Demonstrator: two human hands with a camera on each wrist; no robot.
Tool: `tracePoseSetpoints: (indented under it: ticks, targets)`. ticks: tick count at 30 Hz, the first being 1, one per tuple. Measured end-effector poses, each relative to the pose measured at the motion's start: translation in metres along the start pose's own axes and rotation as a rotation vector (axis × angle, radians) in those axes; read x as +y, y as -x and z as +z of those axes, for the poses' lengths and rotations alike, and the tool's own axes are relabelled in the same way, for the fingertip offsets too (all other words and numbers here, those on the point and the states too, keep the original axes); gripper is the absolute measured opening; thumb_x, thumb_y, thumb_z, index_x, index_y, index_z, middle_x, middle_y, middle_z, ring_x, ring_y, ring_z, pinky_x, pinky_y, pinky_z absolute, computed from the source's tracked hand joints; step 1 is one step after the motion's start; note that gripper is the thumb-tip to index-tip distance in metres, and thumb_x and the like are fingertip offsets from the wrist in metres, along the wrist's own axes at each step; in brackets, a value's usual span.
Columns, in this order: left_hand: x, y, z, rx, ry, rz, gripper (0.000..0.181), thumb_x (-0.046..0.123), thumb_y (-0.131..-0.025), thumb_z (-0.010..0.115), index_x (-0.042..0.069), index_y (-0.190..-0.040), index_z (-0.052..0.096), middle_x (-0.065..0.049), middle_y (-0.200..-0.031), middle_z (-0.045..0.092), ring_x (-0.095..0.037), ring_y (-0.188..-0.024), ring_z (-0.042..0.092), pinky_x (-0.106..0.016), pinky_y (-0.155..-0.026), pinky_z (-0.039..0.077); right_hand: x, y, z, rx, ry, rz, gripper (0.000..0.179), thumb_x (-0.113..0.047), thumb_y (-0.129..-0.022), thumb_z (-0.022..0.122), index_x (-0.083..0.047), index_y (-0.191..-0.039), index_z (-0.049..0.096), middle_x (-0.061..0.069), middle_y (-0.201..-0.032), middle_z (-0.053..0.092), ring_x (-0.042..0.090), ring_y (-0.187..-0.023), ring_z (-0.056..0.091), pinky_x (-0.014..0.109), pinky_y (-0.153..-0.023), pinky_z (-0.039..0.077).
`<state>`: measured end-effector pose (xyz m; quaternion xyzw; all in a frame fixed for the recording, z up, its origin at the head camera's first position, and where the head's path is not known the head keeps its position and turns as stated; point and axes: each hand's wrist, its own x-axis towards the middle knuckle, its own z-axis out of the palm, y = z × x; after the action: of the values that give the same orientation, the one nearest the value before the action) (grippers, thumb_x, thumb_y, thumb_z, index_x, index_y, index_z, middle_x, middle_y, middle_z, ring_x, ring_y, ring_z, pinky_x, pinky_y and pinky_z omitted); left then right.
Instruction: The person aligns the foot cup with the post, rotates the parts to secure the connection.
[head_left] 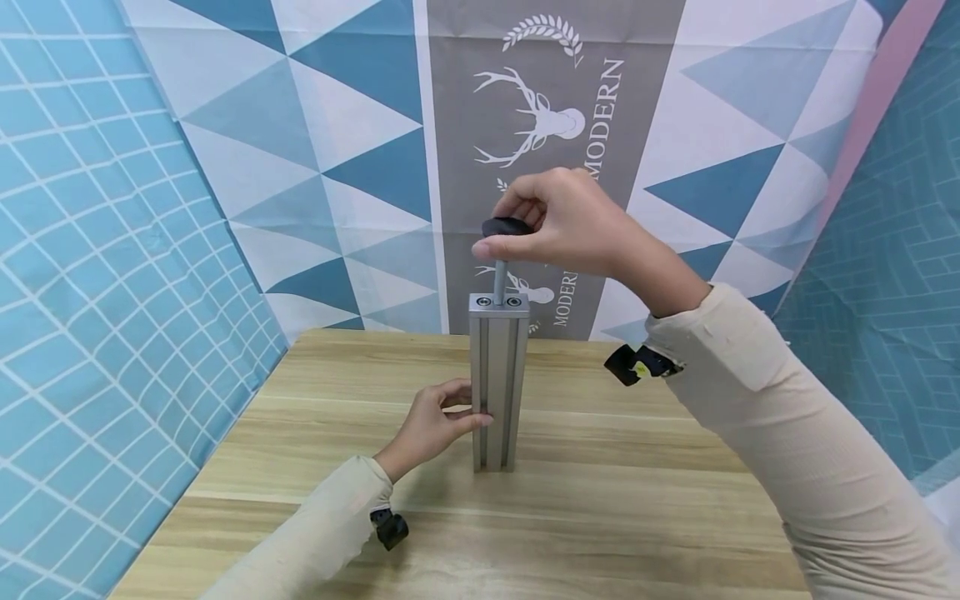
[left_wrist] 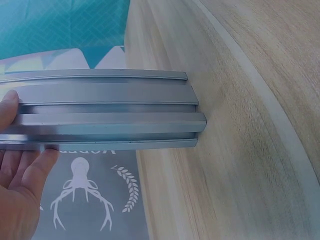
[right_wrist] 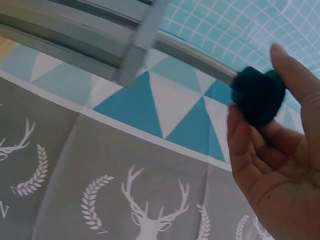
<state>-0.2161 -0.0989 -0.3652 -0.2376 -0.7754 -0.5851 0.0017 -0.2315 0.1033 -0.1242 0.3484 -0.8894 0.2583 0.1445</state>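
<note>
A tall grooved aluminium profile [head_left: 498, 375] stands upright on the wooden table, with a metal end plate [head_left: 497, 306] and two screws at its top. Out of the plate rises a thin metal rod [head_left: 499, 282], capped by a round black knob [head_left: 506, 226]. My left hand [head_left: 435, 423] grips the lower part of the profile from the left, thumb on the near face; the left wrist view shows fingers along the profile's edge [left_wrist: 110, 92]. With my right hand [head_left: 573, 218] I hold the black knob [right_wrist: 257, 97] between thumb and fingers.
The wooden tabletop [head_left: 637, 500] spreads around the profile. A printed cloth [head_left: 360, 125] with triangles and deer heads hangs behind its far edge, and a blue checked cloth [head_left: 97, 250] runs along the left. Each wrist carries a black camera mount [head_left: 637, 364].
</note>
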Motion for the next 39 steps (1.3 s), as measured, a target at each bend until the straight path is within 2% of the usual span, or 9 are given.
tracePoseSetpoints:
  ticks: [7, 11, 13, 17, 20, 27, 32, 35, 39]
  targets:
    - [0.0, 0.0, 0.0, 0.007, 0.003, -0.004, 0.036, -0.001, -0.08, 0.075, -0.003, -0.114, 0.065, -0.017, -0.104, 0.068, -0.031, -0.101, 0.065, -0.027, -0.083, 0.052, -0.004, 0.003, 0.015, 0.125, -0.02, 0.05, 0.039, -0.043, -0.079, 0.076, -0.009, -0.092, 0.062, 0.002, -0.081, 0.065, 0.015, -0.071, 0.057, 0.031, -0.068, 0.044]
    - [0.0, -0.001, 0.0, 0.005, 0.005, -0.006, 0.036, -0.001, -0.08, 0.074, -0.003, -0.114, 0.064, -0.017, -0.103, 0.068, -0.032, -0.1, 0.064, -0.027, -0.082, 0.052, -0.003, 0.002, 0.019, 0.162, -0.025, 0.072, 0.04, -0.044, -0.079, 0.074, -0.008, -0.091, 0.06, 0.003, -0.081, 0.063, 0.016, -0.07, 0.056, 0.032, -0.067, 0.044]
    - [-0.005, -0.003, 0.001, 0.008, -0.002, -0.008, 0.037, -0.002, -0.08, 0.074, -0.003, -0.115, 0.064, -0.017, -0.103, 0.068, -0.032, -0.1, 0.065, -0.027, -0.082, 0.052, -0.003, 0.002, 0.02, 0.169, -0.032, 0.078, 0.041, -0.044, -0.079, 0.074, -0.008, -0.091, 0.06, 0.003, -0.081, 0.063, 0.016, -0.07, 0.056, 0.032, -0.067, 0.044]
    - [-0.021, -0.007, 0.003, 0.024, -0.009, 0.009, 0.038, 0.0, -0.079, 0.076, -0.001, -0.115, 0.065, -0.016, -0.102, 0.069, -0.03, -0.099, 0.066, -0.027, -0.081, 0.053, -0.003, 0.003, 0.02, 0.162, -0.031, 0.089, 0.041, -0.044, -0.08, 0.074, -0.008, -0.093, 0.06, 0.004, -0.082, 0.063, 0.017, -0.071, 0.056, 0.032, -0.068, 0.044]
    - [-0.03, -0.009, 0.003, 0.018, 0.001, 0.007, 0.038, 0.005, -0.079, 0.077, 0.003, -0.116, 0.065, -0.013, -0.103, 0.069, -0.027, -0.099, 0.066, -0.027, -0.081, 0.053, -0.004, 0.005, 0.016, 0.135, 0.01, 0.111, 0.045, -0.048, -0.081, 0.072, -0.008, -0.097, 0.061, 0.004, -0.085, 0.063, 0.017, -0.075, 0.056, 0.032, -0.07, 0.044]
    - [-0.035, -0.009, -0.003, -0.061, -0.051, -0.026, 0.03, 0.021, -0.081, 0.078, 0.008, -0.106, 0.068, -0.008, -0.102, 0.07, -0.024, -0.1, 0.067, -0.027, -0.077, 0.054, -0.003, 0.009, 0.003, 0.038, 0.13, 0.085, 0.048, -0.049, -0.085, 0.068, -0.006, -0.107, 0.062, 0.005, -0.087, 0.06, 0.02, -0.079, 0.053, 0.033, -0.075, 0.042]
    - [-0.024, -0.016, -0.01, -0.129, -0.051, -0.056, 0.039, 0.023, -0.082, 0.077, 0.004, -0.114, 0.066, -0.01, -0.107, 0.069, -0.025, -0.102, 0.066, -0.029, -0.08, 0.053, 0.001, 0.011, -0.003, -0.032, 0.112, 0.057, 0.048, -0.043, -0.09, 0.065, -0.005, -0.119, 0.062, 0.006, -0.091, 0.063, 0.019, -0.083, 0.055, 0.035, -0.077, 0.043]
    - [-0.009, -0.022, -0.015, -0.125, -0.035, -0.05, 0.045, 0.023, -0.082, 0.077, 0.005, -0.121, 0.063, -0.011, -0.113, 0.067, -0.026, -0.107, 0.064, -0.032, -0.083, 0.053, 0.004, 0.012, -0.006, -0.066, 0.081, 0.034, 0.043, -0.038, -0.094, 0.06, -0.006, -0.123, 0.062, 0.006, -0.097, 0.066, 0.019, -0.088, 0.058, 0.037, -0.08, 0.045]
    - [0.012, -0.029, -0.022, -0.103, -0.032, 0.004, 0.044, 0.02, -0.083, 0.076, 0.008, -0.123, 0.063, -0.009, -0.113, 0.067, -0.025, -0.108, 0.064, -0.032, -0.084, 0.052, 0.007, 0.013, -0.009, -0.107, 0.041, -0.007, 0.038, -0.029, -0.099, 0.052, -0.007, -0.129, 0.059, 0.009, -0.105, 0.068, 0.022, -0.094, 0.061, 0.04, -0.081, 0.045]
